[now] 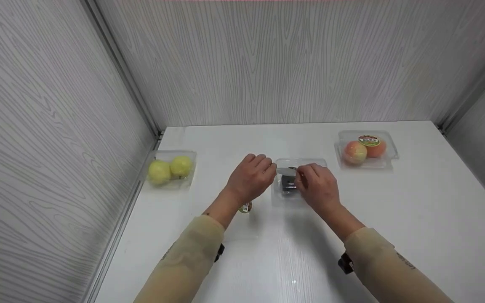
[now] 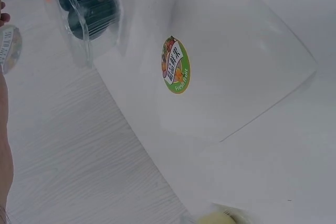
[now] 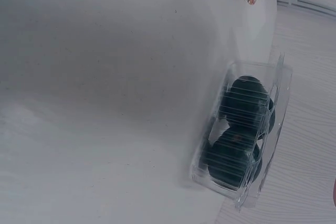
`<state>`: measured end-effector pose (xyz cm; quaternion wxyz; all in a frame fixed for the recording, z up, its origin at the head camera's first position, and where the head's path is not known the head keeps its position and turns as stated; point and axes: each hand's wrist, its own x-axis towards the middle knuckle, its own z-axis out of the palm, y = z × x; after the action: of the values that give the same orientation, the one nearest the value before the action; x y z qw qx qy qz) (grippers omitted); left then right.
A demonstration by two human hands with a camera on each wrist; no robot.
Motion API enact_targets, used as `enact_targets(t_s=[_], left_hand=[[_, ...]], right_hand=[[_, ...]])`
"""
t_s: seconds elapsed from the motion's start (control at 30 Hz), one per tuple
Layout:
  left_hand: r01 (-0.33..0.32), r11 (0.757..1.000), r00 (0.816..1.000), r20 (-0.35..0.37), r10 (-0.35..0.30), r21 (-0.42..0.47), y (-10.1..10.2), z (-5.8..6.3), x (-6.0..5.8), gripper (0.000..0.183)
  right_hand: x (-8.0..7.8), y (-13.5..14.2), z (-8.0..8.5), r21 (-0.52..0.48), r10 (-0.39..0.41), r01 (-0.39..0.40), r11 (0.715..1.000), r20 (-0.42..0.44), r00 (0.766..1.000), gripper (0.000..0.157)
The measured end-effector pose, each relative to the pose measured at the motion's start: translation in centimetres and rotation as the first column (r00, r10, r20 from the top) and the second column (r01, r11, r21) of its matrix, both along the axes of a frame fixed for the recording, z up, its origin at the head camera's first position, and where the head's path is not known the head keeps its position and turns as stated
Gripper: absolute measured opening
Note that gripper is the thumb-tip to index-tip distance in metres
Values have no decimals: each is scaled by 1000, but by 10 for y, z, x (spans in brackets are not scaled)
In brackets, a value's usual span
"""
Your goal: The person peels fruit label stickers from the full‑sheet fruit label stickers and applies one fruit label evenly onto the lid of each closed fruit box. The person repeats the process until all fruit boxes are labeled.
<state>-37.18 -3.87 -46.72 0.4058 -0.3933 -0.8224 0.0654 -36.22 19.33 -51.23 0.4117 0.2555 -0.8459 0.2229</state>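
In front of me, an oval fruit sticker is stretched between my two hands. My left hand, knuckles up and fingers curled, holds its left end. My right hand pinches the right end between thumb and fingers. Beneath them stands a clear plastic clamshell box holding two dark round fruits. In the left wrist view, another oval "Fresh fruit" sticker lies on a clear, thin-edged sheet on the white table; the left forearm partly covers this in the head view.
At the left edge of the table is a clear box with two yellow-green pears. The back right has a clear box with two red-yellow fruits and an oval sticker on its lid. Grey wood-grain panels enclose the table.
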Motion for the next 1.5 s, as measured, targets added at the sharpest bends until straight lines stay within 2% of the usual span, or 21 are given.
enact_targets(t_s=[0.13, 0.4, 0.53, 0.63, 0.67, 0.73, 0.87, 1.0, 1.07, 1.13, 1.2, 1.27, 1.5], left_hand=[[16, 1000, 1000, -21, -16, -21, 1, -1, 0, 4], [25, 997, 999, -18, -26, -68, 3, 0, 1, 12], [48, 996, 998, -32, -50, -77, 2, 0, -1, 14], [82, 995, 994, -65, -86, -60, -1, -1, -3, 15], [97, 994, 992, -80, -101, -55, -3, -1, -4, 14], [132, 990, 984, -114, -137, -48, -5, 0, -5, 14], [190, 980, 963, -183, -198, -60, -6, 4, -6, 12], [217, 973, 949, -219, -228, -74, -6, 7, -6, 11], [221, 972, 946, -226, -233, -81, -6, 8, -5, 11], [219, 972, 946, -226, -233, -86, -5, 9, -5, 12], [216, 972, 947, -225, -231, -91, -6, 10, -4, 13], [213, 972, 948, -221, -229, -94, -6, 10, -4, 12], [216, 971, 946, -224, -234, -100, -6, 10, -4, 11]], right_hand=[[1, 1, 0, 14, 8, -8, 1000, -6, 1000, 8], [0, 2, -3, 4, 26, -26, 1000, -23, 999, 7], [3, 5, -5, -74, 56, -51, 996, 67, 996, 9], [5, 7, -3, -196, 58, -18, 980, 203, 977, 10], [5, 7, -1, -241, 57, 8, 971, 261, 964, 9], [3, 8, 5, -330, 64, 71, 941, 382, 922, 11], [-1, 9, 16, -433, 143, 166, 886, 595, 791, 20], [-5, 11, 22, -478, 258, 176, 861, 707, 658, 28], [-7, 12, 23, -499, 304, 179, 848, 735, 606, 31], [-7, 12, 23, -514, 338, 187, 837, 754, 563, 32], [-7, 12, 23, -533, 363, 197, 823, 760, 539, 32], [-7, 12, 23, -545, 378, 198, 815, 759, 530, 31], [-7, 11, 23, -577, 402, 208, 790, 743, 535, 28]])
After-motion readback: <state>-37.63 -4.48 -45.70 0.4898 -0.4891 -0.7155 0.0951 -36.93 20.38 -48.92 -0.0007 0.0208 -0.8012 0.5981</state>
